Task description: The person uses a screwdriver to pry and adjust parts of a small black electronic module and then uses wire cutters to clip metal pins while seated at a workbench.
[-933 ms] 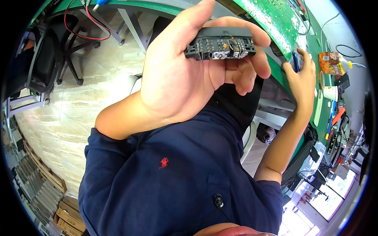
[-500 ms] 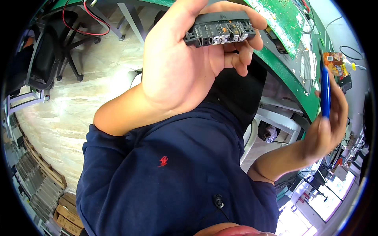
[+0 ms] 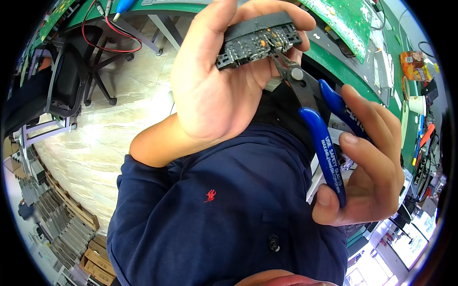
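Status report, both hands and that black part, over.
Left hand gripping black part. Right hand holding blue-handled cutters, handles spread. Tips at part's lower edge, contact unclear. Left fingers appear close to the tips.

I'm watching remotely as a long black module (image 3: 257,40) is sitting slanted, right end farther, its studded side showing orange bits; blue-handled cutters (image 3: 315,126) are pointing far left, handles spread, tips seemingly meeting its near edge.
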`<state>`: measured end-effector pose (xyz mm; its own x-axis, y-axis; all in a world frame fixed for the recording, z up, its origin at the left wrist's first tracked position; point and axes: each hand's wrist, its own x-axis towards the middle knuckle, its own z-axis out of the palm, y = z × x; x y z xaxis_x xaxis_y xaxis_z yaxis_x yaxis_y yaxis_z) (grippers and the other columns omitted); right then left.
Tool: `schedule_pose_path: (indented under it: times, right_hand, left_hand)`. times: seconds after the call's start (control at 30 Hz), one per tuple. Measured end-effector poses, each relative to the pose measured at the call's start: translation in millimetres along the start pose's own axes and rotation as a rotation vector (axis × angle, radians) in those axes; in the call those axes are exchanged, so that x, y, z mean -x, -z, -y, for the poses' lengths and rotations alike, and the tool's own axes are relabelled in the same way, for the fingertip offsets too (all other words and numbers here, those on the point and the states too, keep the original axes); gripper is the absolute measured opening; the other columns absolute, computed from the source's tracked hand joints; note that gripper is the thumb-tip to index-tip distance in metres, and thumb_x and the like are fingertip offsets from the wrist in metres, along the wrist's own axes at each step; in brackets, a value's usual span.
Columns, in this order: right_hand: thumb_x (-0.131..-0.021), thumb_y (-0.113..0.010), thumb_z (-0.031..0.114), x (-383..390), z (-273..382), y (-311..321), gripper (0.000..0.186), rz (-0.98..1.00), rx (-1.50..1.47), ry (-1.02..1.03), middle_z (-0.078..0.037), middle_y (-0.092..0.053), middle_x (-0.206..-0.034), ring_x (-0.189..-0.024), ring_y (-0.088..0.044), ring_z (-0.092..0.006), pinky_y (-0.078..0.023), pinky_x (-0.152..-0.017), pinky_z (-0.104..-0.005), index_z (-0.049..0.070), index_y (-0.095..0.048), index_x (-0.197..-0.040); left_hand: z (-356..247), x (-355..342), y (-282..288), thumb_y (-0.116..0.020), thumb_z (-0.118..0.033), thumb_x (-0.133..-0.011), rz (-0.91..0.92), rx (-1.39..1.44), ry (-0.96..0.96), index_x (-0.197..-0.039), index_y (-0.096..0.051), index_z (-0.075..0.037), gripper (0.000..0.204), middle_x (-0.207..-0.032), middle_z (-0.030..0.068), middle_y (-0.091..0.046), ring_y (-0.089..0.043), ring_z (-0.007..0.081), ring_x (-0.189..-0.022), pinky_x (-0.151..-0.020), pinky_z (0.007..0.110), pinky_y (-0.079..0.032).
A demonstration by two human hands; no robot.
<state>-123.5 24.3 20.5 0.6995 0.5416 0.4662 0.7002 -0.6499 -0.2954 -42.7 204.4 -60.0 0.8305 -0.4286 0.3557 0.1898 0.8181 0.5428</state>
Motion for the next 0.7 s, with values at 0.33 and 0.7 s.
schedule_pose_path:
  times: [0.33,0.7]
  right_hand:
    - [-0.083,-0.059,0.033,0,3,0,0.04,-0.007,0.009,-0.01,-0.037,-0.06,-0.1,-0.091,-0.06,-0.0423,-0.048,-0.079,-0.0437,-0.003,-0.054,-0.098]
    - [-0.083,-0.058,0.032,-3,10,3,0.036,0.023,0.122,-0.039,-0.035,-0.061,-0.1,-0.089,-0.061,-0.0409,-0.05,-0.078,-0.0424,-0.001,-0.056,-0.096]
  left_hand:
    - [1,-2,2,-0.025,-0.046,-0.095,0.012,-0.051,-0.046,-0.115,-0.049,0.005,0.06,-0.091,0.0146,-0.054,-0.05,0.0243,-0.08,-0.071,0.035,-0.042]
    - [-1,-1,4,-0.026,-0.046,-0.094,0.015,-0.09,-0.088,-0.115,-0.049,0.004,0.059,-0.092,0.0139,-0.054,-0.049,0.0242,-0.082,-0.072,0.035,-0.042]
